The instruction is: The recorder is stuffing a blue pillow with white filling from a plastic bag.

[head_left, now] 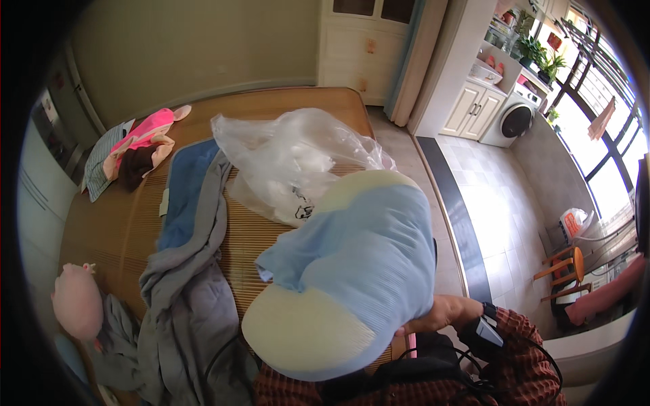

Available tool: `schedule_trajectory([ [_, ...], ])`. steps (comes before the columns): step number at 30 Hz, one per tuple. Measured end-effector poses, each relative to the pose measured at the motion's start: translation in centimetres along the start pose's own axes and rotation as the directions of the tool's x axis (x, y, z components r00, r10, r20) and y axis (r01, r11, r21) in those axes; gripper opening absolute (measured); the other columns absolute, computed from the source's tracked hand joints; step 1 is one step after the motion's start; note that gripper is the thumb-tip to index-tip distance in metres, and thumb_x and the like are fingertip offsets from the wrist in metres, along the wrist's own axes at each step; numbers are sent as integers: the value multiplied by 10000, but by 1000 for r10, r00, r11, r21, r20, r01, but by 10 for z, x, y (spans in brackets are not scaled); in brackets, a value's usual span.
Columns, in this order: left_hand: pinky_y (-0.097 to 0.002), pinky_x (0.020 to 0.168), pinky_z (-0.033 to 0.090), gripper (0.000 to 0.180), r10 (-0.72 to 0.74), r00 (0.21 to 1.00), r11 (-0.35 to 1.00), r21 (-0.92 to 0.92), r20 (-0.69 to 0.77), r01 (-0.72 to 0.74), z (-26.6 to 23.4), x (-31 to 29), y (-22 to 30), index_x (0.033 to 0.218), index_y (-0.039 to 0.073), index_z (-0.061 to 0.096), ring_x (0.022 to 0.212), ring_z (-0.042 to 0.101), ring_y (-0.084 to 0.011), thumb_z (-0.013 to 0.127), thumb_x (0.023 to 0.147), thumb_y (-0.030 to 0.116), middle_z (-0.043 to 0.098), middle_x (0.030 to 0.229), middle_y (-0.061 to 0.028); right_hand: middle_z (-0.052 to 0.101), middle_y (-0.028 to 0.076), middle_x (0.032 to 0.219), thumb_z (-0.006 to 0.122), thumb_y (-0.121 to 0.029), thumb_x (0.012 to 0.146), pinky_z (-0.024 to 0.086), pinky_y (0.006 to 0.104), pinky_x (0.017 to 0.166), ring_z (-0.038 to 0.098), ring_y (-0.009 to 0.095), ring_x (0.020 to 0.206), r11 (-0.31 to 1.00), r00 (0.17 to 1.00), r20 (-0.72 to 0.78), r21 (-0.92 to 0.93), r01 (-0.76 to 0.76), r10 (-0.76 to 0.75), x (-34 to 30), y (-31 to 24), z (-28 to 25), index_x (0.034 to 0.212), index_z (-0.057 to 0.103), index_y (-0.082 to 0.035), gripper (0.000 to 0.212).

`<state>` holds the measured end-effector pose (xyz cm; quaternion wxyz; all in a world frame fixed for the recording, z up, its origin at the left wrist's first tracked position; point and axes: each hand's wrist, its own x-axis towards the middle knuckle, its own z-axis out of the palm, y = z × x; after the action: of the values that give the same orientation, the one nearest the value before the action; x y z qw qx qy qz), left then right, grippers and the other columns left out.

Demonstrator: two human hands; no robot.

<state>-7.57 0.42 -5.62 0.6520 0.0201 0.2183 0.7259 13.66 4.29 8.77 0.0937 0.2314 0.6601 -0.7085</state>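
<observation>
A bulky pillow (372,250) is lifted in front of me above the near side of the bed. Its cream-yellow ends show at top and bottom, and a light blue fabric cover (386,247) wraps its middle, bunched and loose on the left. My right hand (437,314) grips the pillow at its lower right edge; the thumb shows, while the other fingers are partly hidden behind it. My left hand is out of sight. Just beyond the pillow, a crumpled clear plastic bag (284,159) lies on the woven bed mat (254,233).
Left of the pillow lie a grey blanket (179,298) and a blue cloth (186,196). A pink plush toy (78,301) rests at the near left, and folded clothes (128,149) at the far left. On the right are a wooden stool (569,271) and a washing machine (514,122).
</observation>
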Motion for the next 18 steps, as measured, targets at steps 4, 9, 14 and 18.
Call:
schedule_trajectory([
  [4,-367,819,443,448,31,1000,1000,4,-5,-31,4,3,3,1117,15,480,1002,533,-249,414,934,418,534,1096,-150,599,93,1150,690,-180,816,433,315,945,557,240,1071,990,970,-227,-91,-107,84,-14,138,-17,1109,611,-29,339],
  [9,-381,861,411,461,105,992,994,14,-64,-104,-8,-10,17,1154,21,453,1047,502,-259,409,933,424,502,1144,-155,597,112,1161,726,-164,776,424,318,952,550,235,1099,902,997,-60,-431,20,-51,-25,32,1,1100,608,-3,381],
  [14,-395,904,380,478,122,991,993,0,-54,-122,-6,-7,19,1191,28,427,1093,471,-269,403,932,430,470,1192,-159,598,143,1147,737,-83,653,453,336,918,572,252,1064,891,909,-415,398,217,-36,-40,45,-19,1111,581,48,501],
  [18,-406,938,354,494,113,993,993,-10,-22,-114,-1,8,14,1220,33,406,1129,446,-278,399,932,434,444,1230,-163,599,146,1144,724,-63,617,460,339,907,577,256,1054,861,924,-382,457,225,-40,-31,38,-19,1120,571,55,539],
])
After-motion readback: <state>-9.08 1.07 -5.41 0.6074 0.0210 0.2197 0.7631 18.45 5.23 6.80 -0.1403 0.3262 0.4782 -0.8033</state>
